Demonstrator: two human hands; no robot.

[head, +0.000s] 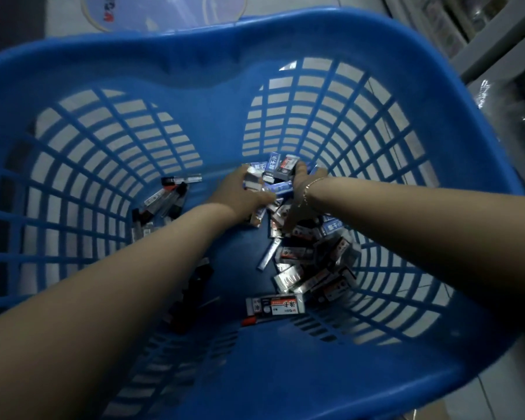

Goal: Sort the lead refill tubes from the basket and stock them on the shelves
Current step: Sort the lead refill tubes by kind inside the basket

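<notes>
Blue slatted basket (212, 56) filled the view; you were looking straight down into it, both bare forearms reaching in from the near edge.

Far left of the basket floor: a small group of dark-capped tubes (164, 198) lay against the slatted wall, well apart from the main heap. A few more dark ones (194, 286) sat half hidden under your left forearm.

Your left hand (240, 192) was at the middle of the floor, fingers curled round a small bunch of packets (253, 180), grey-white ends showing past the knuckles. Thumb lay toward the right hand. A blue-labelled packet (281, 187) bridged the gap between the two hands; which hand bore it could not be told.

Your right hand (300, 189), a thin bracelet (311, 184) at the wrist, was just beside the left, almost touching. Fingers curled round a red-and-black labelled packet (287, 168) that stood up above them, next to another blue one (273, 162). The lower fingers reached down into the heap.

Right of centre, beneath and beyond your right wrist: the main heap of lead refill tubes (315, 262), mixed blue, black and red-labelled, lying every way against the right wall. One long packet with red print (275, 304) lay flat by itself at the near edge of the heap, a red-tipped tube (250, 322) just below it.

Upper right, outside the basket: shelving edge (497, 34), blurred.
</notes>
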